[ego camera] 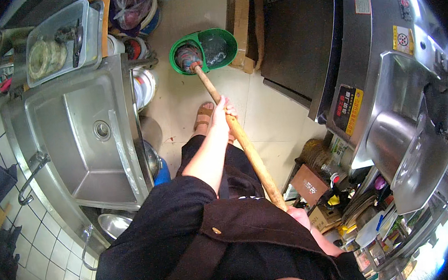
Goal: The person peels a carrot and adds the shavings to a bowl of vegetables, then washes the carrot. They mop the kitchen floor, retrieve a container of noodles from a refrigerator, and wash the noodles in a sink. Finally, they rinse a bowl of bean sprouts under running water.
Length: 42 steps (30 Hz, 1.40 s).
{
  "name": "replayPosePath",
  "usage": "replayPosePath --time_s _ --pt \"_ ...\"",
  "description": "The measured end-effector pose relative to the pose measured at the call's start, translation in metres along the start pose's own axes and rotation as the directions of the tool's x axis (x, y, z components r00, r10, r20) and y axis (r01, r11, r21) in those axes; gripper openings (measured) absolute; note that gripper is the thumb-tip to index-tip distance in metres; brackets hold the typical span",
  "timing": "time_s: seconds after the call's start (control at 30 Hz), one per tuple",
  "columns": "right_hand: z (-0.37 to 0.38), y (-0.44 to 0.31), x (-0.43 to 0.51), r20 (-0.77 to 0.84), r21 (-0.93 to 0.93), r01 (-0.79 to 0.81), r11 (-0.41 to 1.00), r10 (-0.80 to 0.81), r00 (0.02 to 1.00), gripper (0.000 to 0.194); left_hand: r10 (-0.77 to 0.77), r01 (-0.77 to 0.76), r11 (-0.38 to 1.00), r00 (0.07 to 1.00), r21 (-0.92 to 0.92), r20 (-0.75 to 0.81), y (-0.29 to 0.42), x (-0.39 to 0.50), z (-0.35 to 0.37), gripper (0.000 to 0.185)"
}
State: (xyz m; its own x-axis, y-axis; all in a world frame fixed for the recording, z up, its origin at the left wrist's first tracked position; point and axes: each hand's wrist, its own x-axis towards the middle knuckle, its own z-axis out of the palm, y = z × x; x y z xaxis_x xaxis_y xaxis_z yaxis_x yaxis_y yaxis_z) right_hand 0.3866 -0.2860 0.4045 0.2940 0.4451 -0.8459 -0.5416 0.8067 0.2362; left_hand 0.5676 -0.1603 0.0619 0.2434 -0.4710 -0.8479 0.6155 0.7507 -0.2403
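Observation:
A mop with a long wooden handle (251,149) slants across the middle of the view. Its strand head (188,55) rests in the left compartment of a green plastic mop bucket (202,34) on the floor. Dark water (218,47) stands in the bucket's right compartment. My left hand (223,115) is wrapped around the handle partway up, above my sandalled foot (204,115). Near the handle's upper end, beside my apron, my right hand (298,216) grips it, its fingers partly hidden.
A stainless steel sink (101,164) runs along the left, with a plastic tub (32,79) beyond it. Cardboard (242,29) stands against the bucket's right side. Steel kitchen equipment (351,55) lines the right, above boxes (310,184) and clutter. Tiled floor (271,107) lies between.

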Motion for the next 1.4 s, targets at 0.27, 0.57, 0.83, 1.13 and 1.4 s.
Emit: replayPosePath --time_s 0.27,0.57,0.83,1.13,1.4 --pt "0.045 -0.043 0.032 -0.183 -0.415 -0.010 0.910 -0.072 0.980 0.039 0.207 0.264 0.691 0.820 0.673 -0.534 0.032 0.056 0.025 0.009" --pt "0.105 -0.121 0.055 -0.328 -0.102 -0.192 0.976 0.149 0.933 0.026 0.286 0.413 0.566 0.713 0.713 -0.640 0.061 0.103 0.064 0.013" --pt "0.109 -0.146 0.079 -0.248 0.166 -0.204 0.965 0.241 0.938 0.031 0.309 0.413 0.581 0.686 0.702 -0.658 0.067 0.123 0.072 0.014" --pt "0.057 -0.111 0.098 -0.260 -0.234 -0.167 0.958 0.104 0.960 0.034 0.313 0.363 0.527 0.758 0.769 -0.572 0.066 0.143 0.012 0.015" --pt "0.002 -0.044 0.097 -0.192 -0.940 -0.084 0.332 -0.306 0.932 0.041 0.301 0.089 0.679 0.872 0.729 -0.387 0.027 0.059 -0.013 0.014"
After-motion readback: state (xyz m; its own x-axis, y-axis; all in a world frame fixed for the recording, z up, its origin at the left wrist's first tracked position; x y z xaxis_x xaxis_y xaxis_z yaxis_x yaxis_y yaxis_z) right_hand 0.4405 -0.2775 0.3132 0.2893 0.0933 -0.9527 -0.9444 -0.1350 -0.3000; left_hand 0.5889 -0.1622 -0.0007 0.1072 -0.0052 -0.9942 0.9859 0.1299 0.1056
